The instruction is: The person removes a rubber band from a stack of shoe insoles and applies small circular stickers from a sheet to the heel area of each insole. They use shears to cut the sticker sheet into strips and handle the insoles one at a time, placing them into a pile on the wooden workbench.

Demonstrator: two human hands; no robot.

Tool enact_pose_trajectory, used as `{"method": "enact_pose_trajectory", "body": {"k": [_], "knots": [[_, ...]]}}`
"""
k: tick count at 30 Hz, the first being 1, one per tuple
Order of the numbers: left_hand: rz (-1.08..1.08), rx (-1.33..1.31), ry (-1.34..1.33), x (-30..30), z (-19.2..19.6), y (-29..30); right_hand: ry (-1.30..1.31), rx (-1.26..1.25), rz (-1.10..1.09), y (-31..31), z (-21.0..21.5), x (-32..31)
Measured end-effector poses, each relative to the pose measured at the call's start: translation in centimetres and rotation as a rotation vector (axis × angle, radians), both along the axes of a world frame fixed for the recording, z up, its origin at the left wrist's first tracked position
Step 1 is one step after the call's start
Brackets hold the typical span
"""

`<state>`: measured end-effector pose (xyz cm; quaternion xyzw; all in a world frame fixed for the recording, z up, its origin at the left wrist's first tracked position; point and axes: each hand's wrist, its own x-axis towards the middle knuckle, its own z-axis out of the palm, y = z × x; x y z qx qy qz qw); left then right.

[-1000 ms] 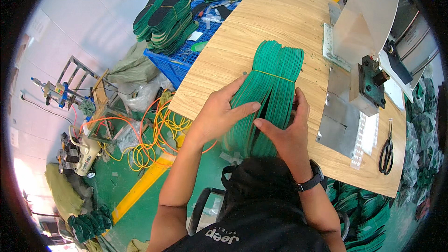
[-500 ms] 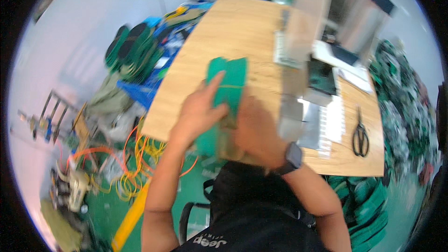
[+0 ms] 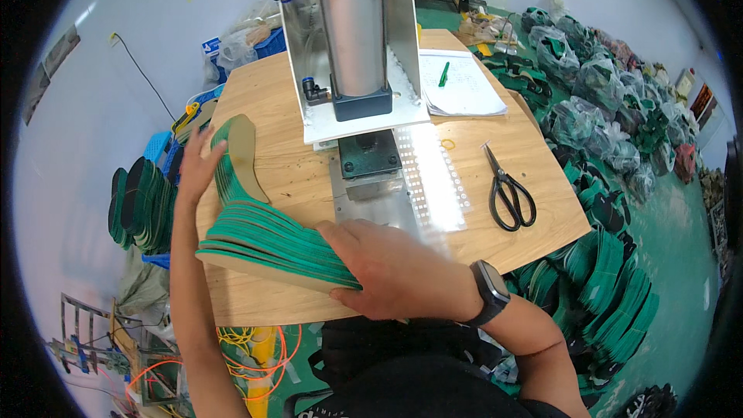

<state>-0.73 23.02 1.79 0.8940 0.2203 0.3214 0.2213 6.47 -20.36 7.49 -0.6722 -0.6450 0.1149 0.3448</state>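
Note:
A stack of green insoles (image 3: 271, 238) with tan faces lies on its side along the table's near left part. My right hand (image 3: 387, 267) is closed round its right end, fingers over the top and thumb at the near side. Just beyond, more insoles (image 3: 244, 155) lean in a curved row, a tan one outermost. Beside their far left edge is my left hand (image 3: 200, 166), its fingers spread; whether it touches them I cannot tell.
A press (image 3: 368, 108) with a metal cylinder stands mid-table. To its right are a paper pad (image 3: 468, 93) with a green pen (image 3: 444, 74), a yellow rubber band (image 3: 447, 144) and black scissors (image 3: 509, 193). Insole piles (image 3: 143, 205) flank the table (image 3: 480, 259).
Both hands were round a banded green bundle; now the insoles lie spread on the table without a visible band. My left hand has moved off to the left. The view has turned.

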Motion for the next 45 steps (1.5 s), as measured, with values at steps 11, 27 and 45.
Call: {"method": "enact_pose_trajectory", "body": {"k": [11,27,45], "knots": [[-0.657,0.287,0.568,-5.7,2.1,-21.3,0.064,-0.05,-0.138,-3.4,-8.4,3.6],[-0.465,0.069,0.202,-11.4,0.6,-20.0,-0.25,-0.173,0.158,0.5,-5.1,1.4],[-0.269,-0.001,-0.057,-12.3,-3.7,-22.0,0.069,0.066,-0.096,-1.9,-9.1,1.9]]}}
